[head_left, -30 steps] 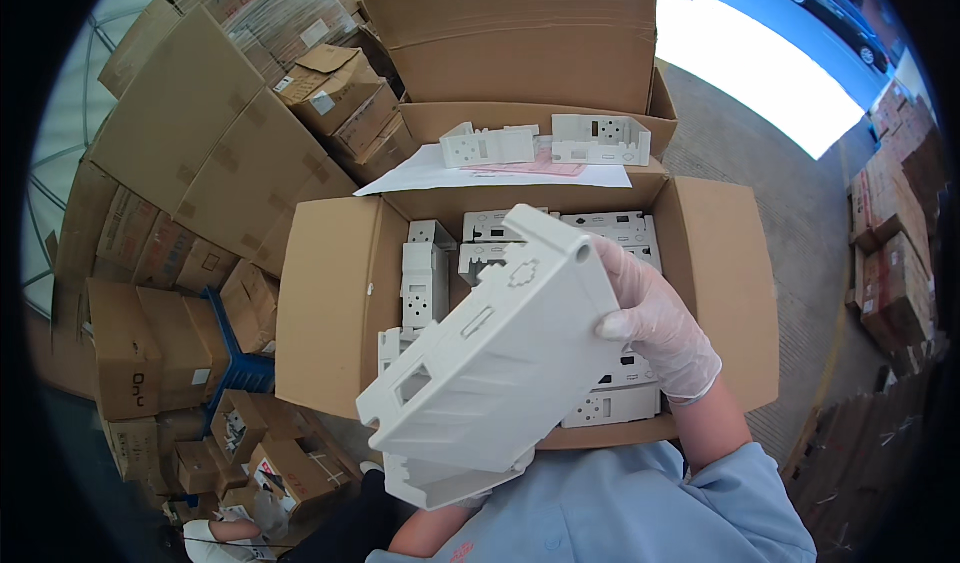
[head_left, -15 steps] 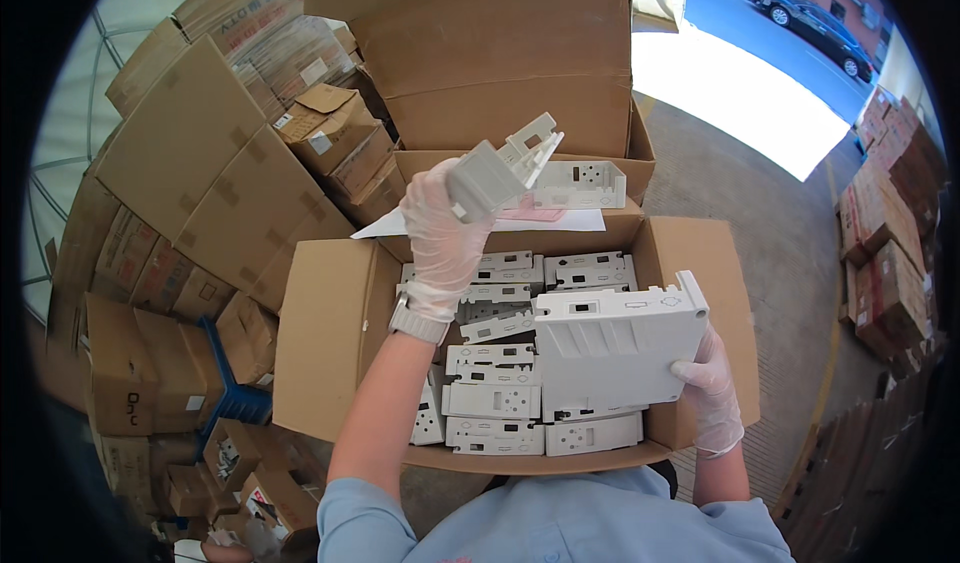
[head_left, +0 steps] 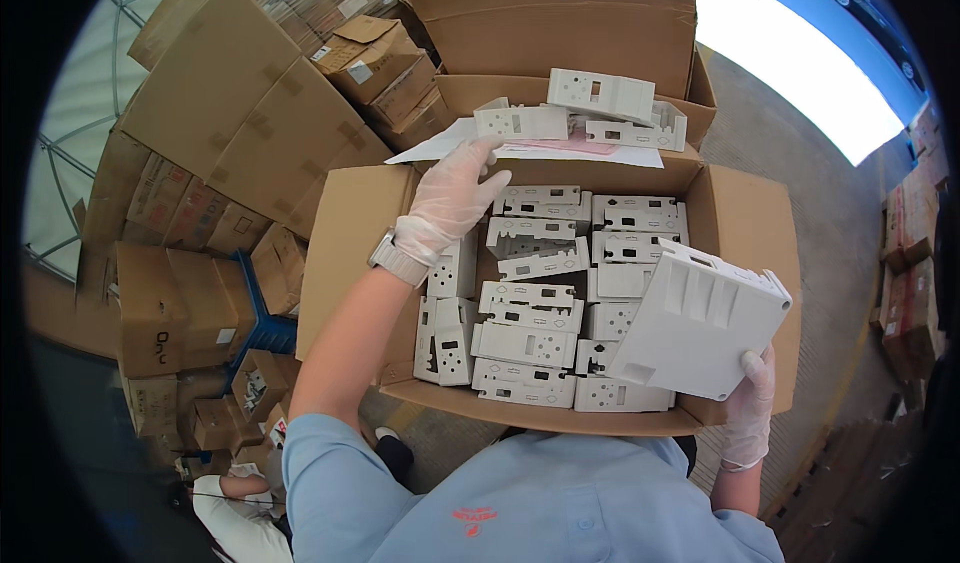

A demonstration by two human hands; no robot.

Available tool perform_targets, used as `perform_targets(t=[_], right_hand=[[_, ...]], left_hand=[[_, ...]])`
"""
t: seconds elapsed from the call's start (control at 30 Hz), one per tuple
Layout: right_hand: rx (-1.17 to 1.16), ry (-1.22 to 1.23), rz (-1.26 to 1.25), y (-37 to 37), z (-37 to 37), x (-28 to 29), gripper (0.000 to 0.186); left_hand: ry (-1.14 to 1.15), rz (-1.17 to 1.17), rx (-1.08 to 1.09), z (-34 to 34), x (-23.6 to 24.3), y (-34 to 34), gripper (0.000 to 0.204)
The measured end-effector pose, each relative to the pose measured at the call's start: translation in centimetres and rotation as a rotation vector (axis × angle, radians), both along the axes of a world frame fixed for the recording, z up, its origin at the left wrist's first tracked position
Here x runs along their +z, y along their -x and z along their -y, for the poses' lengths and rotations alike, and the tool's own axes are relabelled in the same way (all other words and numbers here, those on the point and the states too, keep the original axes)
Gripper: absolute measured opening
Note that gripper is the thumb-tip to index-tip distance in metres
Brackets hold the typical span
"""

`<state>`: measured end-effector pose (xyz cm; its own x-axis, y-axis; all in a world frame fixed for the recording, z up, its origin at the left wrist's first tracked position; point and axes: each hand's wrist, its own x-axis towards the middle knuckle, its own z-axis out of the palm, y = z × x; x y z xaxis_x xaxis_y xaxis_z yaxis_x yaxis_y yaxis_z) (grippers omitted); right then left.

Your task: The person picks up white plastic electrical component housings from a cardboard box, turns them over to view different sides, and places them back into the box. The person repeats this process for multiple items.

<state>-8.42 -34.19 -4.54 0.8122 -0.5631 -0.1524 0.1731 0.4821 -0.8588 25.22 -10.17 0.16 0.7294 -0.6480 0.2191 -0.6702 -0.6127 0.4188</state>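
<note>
My left hand (head_left: 450, 198), in a translucent glove, is raised over the back-left of an open cardboard box (head_left: 355, 223), its fingers apart with nothing in them. Just beyond its fingertips, small white plastic parts (head_left: 600, 91) sit on white and pink paper (head_left: 430, 148), one tilted upon the others. My right hand (head_left: 748, 393), also gloved, grips a large white plastic housing (head_left: 680, 318) at the box's right side, its ribbed face turned up. Rows of similar white parts (head_left: 525, 343) fill much of the box under my hands.
Behind stands another carton (head_left: 565, 18) with a raised flap. Stacked cartons (head_left: 235, 113) crowd the left, some beside blue plastic (head_left: 255, 328). More stacks (head_left: 910, 303) line the right. A co-worker (head_left: 235, 513) in white is at lower left. Concrete floor (head_left: 775, 203) leads to a bright road outside.
My left hand came up with a small white part, which now lies among those on the paper; the hand is empty. My right hand moved the housing rightward, off the box's middle.
</note>
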Motion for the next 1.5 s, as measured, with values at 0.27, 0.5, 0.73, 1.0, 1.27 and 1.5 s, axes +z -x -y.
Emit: perform_targets(t=[0.27,0.5,0.73,1.0,1.27,1.5], right_hand=[[-0.035,-0.133,0.022,-0.7,2.5,-2.2,0.072],[-0.017,-0.320,0.223,0.2,3.2,-2.6,0.057],[-0.066,-0.248,0.099,1.0,3.0,-3.3,0.067],[-0.118,-0.165,0.014,1.2,2.2,-2.9,0.073],[-0.057,-0.152,-0.029,1.0,2.1,-3.2,0.068],[-0.076,-0.156,-0.049,0.6,1.2,-2.6,0.066]], left_hand=[[-0.125,-0.463,0.317,-6.6,-7.6,5.4,0.038],[-0.265,-0.224,-0.050,-4.4,-9.8,6.4,0.041],[-0.453,-0.120,-0.285,-3.8,-10.3,6.8,0.058],[-0.256,-0.232,0.033,-7.4,-10.2,5.8,0.044],[0.213,-0.468,0.520,-12.3,-7.9,4.4,0.045],[0.066,-0.493,0.505,-13.9,-5.8,8.1,0.048]])
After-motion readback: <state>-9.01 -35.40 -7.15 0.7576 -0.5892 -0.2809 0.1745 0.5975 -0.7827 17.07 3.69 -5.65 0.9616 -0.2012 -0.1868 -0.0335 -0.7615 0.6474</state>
